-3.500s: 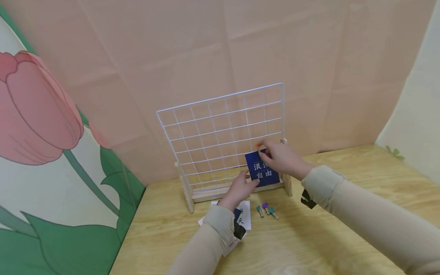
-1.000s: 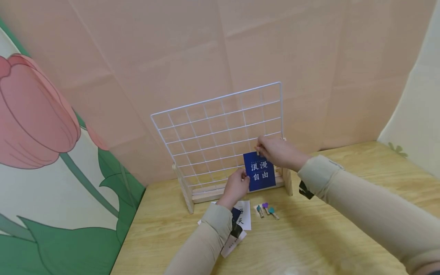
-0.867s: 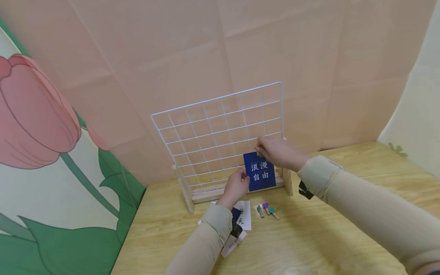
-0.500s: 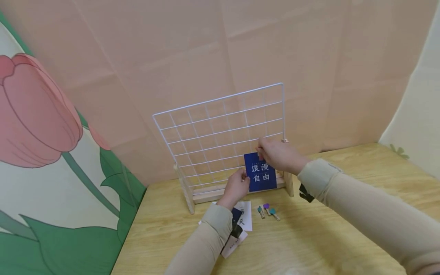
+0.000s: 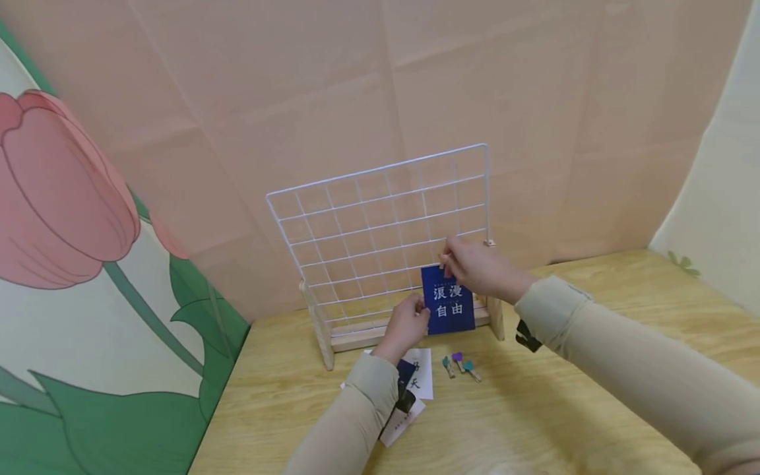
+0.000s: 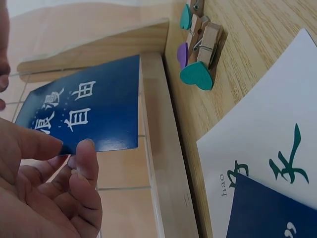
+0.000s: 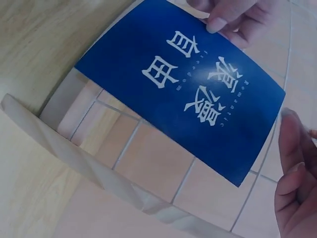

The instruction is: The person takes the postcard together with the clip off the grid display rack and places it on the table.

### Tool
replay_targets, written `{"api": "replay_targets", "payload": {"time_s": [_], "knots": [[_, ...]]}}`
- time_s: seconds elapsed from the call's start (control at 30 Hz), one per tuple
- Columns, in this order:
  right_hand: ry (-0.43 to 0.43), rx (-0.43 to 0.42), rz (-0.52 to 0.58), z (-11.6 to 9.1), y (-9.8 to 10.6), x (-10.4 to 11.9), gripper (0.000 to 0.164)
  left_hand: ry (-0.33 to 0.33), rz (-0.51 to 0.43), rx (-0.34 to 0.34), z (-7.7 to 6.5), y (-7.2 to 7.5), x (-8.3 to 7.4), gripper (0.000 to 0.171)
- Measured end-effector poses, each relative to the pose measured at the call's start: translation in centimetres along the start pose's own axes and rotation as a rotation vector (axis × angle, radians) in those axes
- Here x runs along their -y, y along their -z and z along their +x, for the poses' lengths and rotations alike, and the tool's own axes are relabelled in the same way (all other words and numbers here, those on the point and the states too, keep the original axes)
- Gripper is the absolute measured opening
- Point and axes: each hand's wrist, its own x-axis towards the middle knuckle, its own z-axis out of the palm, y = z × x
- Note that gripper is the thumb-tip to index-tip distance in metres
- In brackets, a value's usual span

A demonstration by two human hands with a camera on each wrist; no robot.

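Note:
Upright in front of the white wire grid is a dark blue card with white Chinese characters. My left hand pinches the card's left edge between thumb and fingers. At the card's top edge, my right hand pinches a small wooden clothespin, mostly hidden by the fingers; a bit of its orange decoration shows in the right wrist view. The left wrist view shows the card bowed slightly, close to the grid's wooden base.
Several cards lie on the table under my left forearm, including a white card and a pale pink card. Right of them are wooden clothespins with teal and purple hearts. A peach cloth hangs behind the grid.
Since the oldest frame, my left thumb has moved from the card's lower front to its left edge, and the card hangs straighter and slightly lower. My right hand stays at its top.

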Motion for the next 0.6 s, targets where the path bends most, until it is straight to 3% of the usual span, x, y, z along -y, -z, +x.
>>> {"api": "replay_targets", "payload": {"time_s": [0.23,0.6], "knots": [[0.001,-0.045,0.014,-0.7,-0.1,-0.1,0.013,0.022,-0.095,0.079,-0.5,0.4,0.7,0.005],[-0.051,-0.021,0.036,-1.3,-0.2,-0.3,0.017,0.037,-0.074,0.090,-1.6,2.0,1.1,0.006]]}}
